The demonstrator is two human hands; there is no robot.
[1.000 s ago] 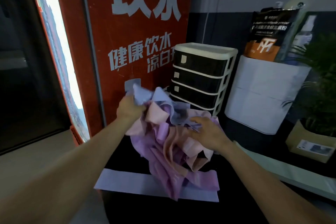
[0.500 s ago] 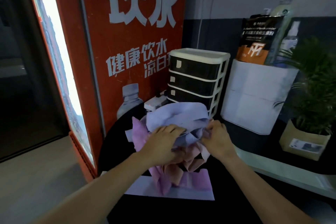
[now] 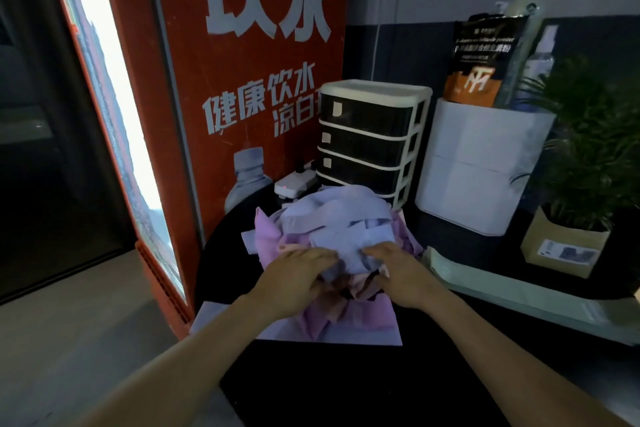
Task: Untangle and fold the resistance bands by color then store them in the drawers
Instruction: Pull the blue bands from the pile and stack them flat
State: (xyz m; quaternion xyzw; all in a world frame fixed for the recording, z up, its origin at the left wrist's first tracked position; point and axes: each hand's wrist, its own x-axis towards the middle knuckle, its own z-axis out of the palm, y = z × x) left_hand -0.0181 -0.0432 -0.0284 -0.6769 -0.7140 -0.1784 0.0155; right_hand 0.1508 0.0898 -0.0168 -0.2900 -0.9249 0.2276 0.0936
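The tangled resistance bands (image 3: pixel 332 236) lie in one heap on the dark counter (image 3: pixel 346 385), directly under the fingers. The left hand (image 3: pixel 298 274) and right hand (image 3: pixel 398 274) both rest on top, fingers curled into a pale lilac band (image 3: pixel 346 218), though the exact grip I cannot tell. The bands look light, soft and stretchy, so pulling probably tightens knots; better to take one free end. The drawers (image 3: pixel 370 142) stand beyond the fingertips, closed.

Your path to the drawer unit (image 3: pixel 372 139) is blocked by the band pile (image 3: pixel 332 222); white container (image 3: pixel 481 166) crowds its right.
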